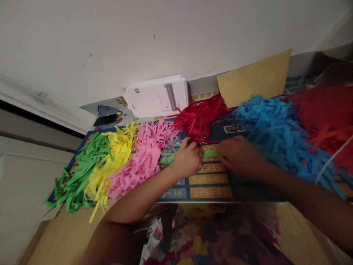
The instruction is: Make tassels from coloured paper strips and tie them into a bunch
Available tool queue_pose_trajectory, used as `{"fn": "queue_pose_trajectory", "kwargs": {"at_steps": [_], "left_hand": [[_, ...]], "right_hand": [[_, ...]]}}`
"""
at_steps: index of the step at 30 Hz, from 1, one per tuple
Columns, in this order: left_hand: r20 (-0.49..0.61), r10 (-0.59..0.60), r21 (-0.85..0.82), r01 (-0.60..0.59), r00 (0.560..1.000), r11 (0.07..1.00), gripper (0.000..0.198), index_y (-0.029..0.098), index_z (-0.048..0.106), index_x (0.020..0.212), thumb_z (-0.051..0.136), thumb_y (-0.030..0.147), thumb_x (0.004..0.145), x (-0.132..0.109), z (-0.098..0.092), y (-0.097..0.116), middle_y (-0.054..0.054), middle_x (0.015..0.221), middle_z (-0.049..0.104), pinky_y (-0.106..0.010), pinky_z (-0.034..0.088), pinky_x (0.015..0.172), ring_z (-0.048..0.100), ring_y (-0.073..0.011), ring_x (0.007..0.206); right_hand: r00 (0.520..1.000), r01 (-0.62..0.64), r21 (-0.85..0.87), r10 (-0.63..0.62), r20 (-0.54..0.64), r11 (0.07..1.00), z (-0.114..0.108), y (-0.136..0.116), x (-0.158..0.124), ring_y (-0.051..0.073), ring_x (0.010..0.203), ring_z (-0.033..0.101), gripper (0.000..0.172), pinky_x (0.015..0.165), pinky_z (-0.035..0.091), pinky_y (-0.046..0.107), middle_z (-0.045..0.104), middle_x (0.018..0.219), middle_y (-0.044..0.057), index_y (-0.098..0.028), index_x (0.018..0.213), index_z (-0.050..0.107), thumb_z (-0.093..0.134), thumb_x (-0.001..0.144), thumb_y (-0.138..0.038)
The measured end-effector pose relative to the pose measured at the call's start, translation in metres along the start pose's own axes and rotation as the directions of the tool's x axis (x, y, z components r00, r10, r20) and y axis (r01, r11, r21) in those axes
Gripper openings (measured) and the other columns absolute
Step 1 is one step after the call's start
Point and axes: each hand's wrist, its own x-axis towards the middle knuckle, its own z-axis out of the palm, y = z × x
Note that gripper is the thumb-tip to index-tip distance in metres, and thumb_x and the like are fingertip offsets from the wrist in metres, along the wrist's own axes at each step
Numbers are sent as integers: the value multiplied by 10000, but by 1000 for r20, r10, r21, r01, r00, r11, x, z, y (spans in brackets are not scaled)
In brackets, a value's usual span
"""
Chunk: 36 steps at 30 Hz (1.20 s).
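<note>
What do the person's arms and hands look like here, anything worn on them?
The left hand and right hand are bare, with no gloves or visible rings. The arms behind them show no sleeves, watch or bracelets up to the frame edge. Blur hides fine detail.

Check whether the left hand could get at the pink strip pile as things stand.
Probably yes: the left hand lies right beside the pink strip pile with nothing between them, though its fingers are busy gripping a green strip.
</note>
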Motion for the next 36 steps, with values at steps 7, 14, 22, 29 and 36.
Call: {"fn": "queue_pose_trajectory", "kwargs": {"at_steps": [7, 14, 22, 29, 36], "left_hand": [[-12, -82, 82, 83, 997, 993, 190, 119, 681, 980, 534, 148, 863, 8, 7, 0, -134, 866, 697, -583, 279, 1028, 561, -291, 925], [-92, -132, -36, 129, 987, 991, 184, 197, 691, 1024, 540, 183, 918, -11, 14, -15, -66, 863, 731, -575, 254, 1077, 616, -244, 910], [-155, -202, -223, 165, 967, 961, 161, 273, 720, 911, 567, 237, 946, -30, 22, -27, 0, 971, 765, -548, 205, 1093, 620, -207, 1029], [-65, -363, -362, 317, 929, 876, 163, 253, 714, 885, 588, 342, 935, -25, 24, -30, -14, 918, 729, -490, 302, 1017, 598, -218, 980], [-13, -377, -283, 359, 926, 890, 202, 210, 672, 808, 556, 321, 931, -17, 28, -30, -38, 859, 695, -486, 331, 985, 578, -238, 956]], "right_hand": [[981, 177, 51, -181, 65, 983, 25, -3, 8, 225, 836, 601, 145, 786, 281, 367, 694, 886, 99, -153, 849, 673, 562, 897, -232], [979, 203, 80, -201, -36, 976, 29, -11, 14, 228, 861, 575, 141, 758, 266, 353, 683, 903, 95, -148, 887, 662, 610, 872, -278], [992, 100, 207, -80, -101, 973, 56, 14, 3, 203, 820, 572, 235, 730, 286, 347, 700, 865, 61, -193, 831, 696, 503, 962, -225], [992, -126, 403, 113, 56, 906, 54, 26, 5, 215, 872, 585, 261, 754, 347, 342, 681, 926, 61, -211, 843, 726, 539, 954, -354], [984, -175, 382, 163, 66, 907, 56, 22, 5, 221, 852, 576, 190, 756, 342, 345, 660, 881, 52, -207, 793, 696, 599, 910, -321]]}}
